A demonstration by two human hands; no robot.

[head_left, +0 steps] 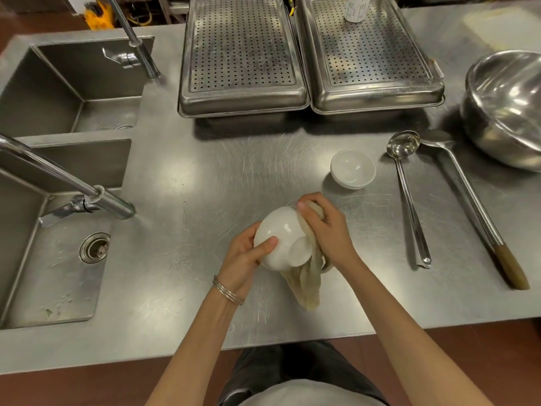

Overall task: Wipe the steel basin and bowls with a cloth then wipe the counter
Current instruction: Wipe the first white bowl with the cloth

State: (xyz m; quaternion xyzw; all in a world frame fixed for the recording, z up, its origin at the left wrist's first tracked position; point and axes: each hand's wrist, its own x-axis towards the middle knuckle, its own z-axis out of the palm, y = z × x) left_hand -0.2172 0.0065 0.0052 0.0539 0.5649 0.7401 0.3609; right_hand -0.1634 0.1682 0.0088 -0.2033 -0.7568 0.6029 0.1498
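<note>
We have a white bowl (281, 235) lifted above the front middle of the table (205, 186), caught between both hands. Our left hand (246, 253) cups it from the left, thumb laid across its outer wall and fingers curled round the far side. Our right hand (325, 227) grips a bunched cloth (307, 282) and presses it against the bowl's right side near the rim. The rest of the cloth hangs down below the bowl. The bowl is tipped so that its foot faces up towards us and its mouth points away. We cannot tell whether any cloth reaches inside.

We judge this to be the bowl-wiping step, with the outside being rubbed. The left hand steadies and turns the bowl while the right does the wiping, so the work sits to the right of the bowl.

A second bowl (352, 169) stands upright on the table, beyond and to the right of our right hand and near it. The cloth hand is therefore the nearer one. The steel basin (503, 109) lies well apart at the far right edge, tilted, its mouth turned our way, again on the right hand's side. Between the second bowl and the basin lie a ladle (407, 183) and a long spoon (468, 194), handles running towards us. A reach for the basin would cross them. The table wipe is not yet begun.
</note>
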